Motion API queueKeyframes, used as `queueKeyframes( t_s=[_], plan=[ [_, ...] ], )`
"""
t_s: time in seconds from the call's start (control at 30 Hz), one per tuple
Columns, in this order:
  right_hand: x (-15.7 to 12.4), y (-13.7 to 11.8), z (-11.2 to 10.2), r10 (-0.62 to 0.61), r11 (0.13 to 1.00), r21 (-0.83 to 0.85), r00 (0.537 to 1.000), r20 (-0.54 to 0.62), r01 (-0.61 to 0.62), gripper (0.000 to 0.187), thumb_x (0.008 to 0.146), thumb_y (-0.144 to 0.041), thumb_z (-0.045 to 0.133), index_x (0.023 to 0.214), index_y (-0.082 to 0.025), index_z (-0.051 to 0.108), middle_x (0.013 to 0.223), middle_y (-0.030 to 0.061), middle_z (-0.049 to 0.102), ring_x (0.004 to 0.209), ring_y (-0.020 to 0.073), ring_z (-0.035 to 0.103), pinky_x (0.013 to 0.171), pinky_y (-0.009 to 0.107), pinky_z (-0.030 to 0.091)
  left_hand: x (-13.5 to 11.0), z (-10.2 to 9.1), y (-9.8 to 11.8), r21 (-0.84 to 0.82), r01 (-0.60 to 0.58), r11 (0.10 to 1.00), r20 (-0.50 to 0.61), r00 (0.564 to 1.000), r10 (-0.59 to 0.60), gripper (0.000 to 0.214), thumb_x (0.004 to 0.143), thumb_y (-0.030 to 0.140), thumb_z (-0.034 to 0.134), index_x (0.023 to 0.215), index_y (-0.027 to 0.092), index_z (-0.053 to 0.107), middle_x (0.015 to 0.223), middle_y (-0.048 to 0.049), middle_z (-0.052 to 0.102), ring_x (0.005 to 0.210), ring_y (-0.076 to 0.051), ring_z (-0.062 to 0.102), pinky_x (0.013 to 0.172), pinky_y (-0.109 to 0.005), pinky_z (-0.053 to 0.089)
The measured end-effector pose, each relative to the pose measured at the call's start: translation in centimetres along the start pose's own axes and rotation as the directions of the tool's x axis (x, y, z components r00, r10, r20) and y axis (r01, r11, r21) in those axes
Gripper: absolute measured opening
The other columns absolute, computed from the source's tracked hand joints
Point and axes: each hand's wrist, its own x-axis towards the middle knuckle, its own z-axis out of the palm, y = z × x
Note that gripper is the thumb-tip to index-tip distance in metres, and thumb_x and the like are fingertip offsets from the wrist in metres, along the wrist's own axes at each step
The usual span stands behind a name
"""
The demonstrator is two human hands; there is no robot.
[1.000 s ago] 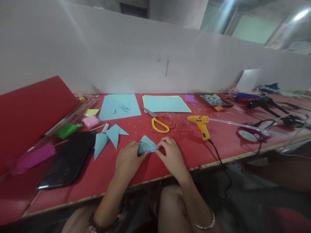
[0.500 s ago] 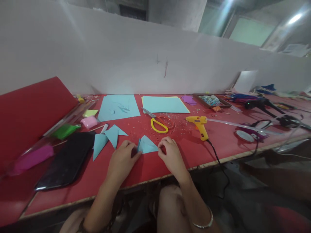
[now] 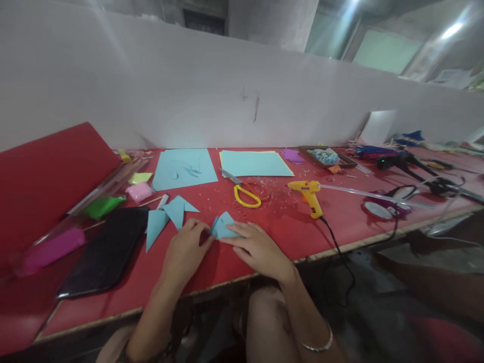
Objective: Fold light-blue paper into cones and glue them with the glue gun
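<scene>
A folded blue paper lies at the near middle of the bench. The right hand rests over its right side, fingers extended; the left hand has curled fingers at its left edge, whether pinching I cannot tell. Scissors lie beyond, a yellow glue gun right.

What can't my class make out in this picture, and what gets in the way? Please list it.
All in the head view:
- Folded blue paper: its right part is hidden under the right hand.
- Left hand: the palm is turned from the camera.
- Yellow glue gun: its label is too small to read.
- Brown tray: its contents are too small and blurred to count.
</scene>
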Motion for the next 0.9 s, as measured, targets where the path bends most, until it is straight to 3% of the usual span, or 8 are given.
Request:
queueKeyframes(
  t_s=[0.47, 0.63, 0.7, 0.8, 0.9],
  plan=[
    [-0.1, -0.5, -0.1, 0.028, 0.997, -0.069, 0.999, 0.019, -0.026, 0.039, 0.086, -0.017, 0.039, 0.121, -0.031, 0.051, 0.129, 0.002, 0.047, 0.115, 0.0183, 0.041, 0.097, 0.037, 0.035, -0.1, -0.5, 0.1, 0.037, -0.002, 0.999, 0.019, 1.0, 0.002, 0.02, 0.082, 0.016, 0.04, 0.097, 0.017, 0.053, 0.103, -0.0081, 0.056, 0.093, -0.021, 0.056, 0.078, -0.032, 0.044],
    [0.0, -0.8, -0.2, 0.11, 0.994, -0.021, 0.994, -0.011, -0.11, 0.036, 0.083, -0.025, 0.047, 0.119, -0.022, 0.051, 0.12, 0.007, 0.052, 0.101, 0.0214, 0.046, 0.09, 0.038, 0.04, -0.2, 0.1, 1.6, -0.01, -0.184, 0.983, 0.03, 0.982, 0.185, 0.029, 0.085, 0.017, 0.035, 0.109, 0.017, 0.05, 0.109, -0.0089, 0.058, 0.097, -0.02, 0.056, 0.081, -0.033, 0.044],
    [0.0, -0.7, -0.3, 0.128, 0.991, 0.056, 0.991, -0.05, -0.125, 0.039, 0.082, -0.025, 0.048, 0.121, -0.018, 0.048, 0.118, 0.0074, 0.053, 0.104, 0.0206, 0.046, 0.093, 0.036, 0.039, -0.3, 0.4, 2.2, 0.01, -0.242, 0.97, 0.037, 0.97, 0.241, 0.028, 0.084, 0.022, 0.041, 0.109, 0.018, 0.052, 0.108, -0.0083, 0.06, 0.1, -0.022, 0.055, 0.084, -0.035, 0.043],
    [-0.1, -0.3, -0.2, 0.151, 0.984, 0.114, 0.982, -0.116, -0.137, 0.046, 0.079, -0.019, 0.046, 0.125, -0.016, 0.043, 0.127, 0.0083, 0.047, 0.119, 0.0193, 0.037, 0.101, 0.035, 0.031, -0.6, 0.7, 2.7, 0.108, -0.223, 0.969, -0.007, 0.974, 0.225, 0.038, 0.081, 0.034, 0.048, 0.115, 0.018, 0.049, 0.109, -0.0098, 0.06, 0.1, -0.026, 0.054, 0.083, -0.04, 0.044],
    [-0.2, 0.0, -0.1, 0.155, 0.987, 0.064, 0.985, -0.072, -0.151, 0.05, 0.074, -0.019, 0.05, 0.124, -0.018, 0.045, 0.135, 0.008, 0.04, 0.126, 0.0208, 0.031, 0.106, 0.041, 0.02, -0.8, 0.6, 3.0, 0.162, -0.232, 0.959, -0.034, 0.97, 0.24, 0.047, 0.079, 0.043, 0.05, 0.118, 0.018, 0.047, 0.111, -0.0103, 0.059, 0.1, -0.027, 0.053, 0.082, -0.041, 0.044]
  ],
)
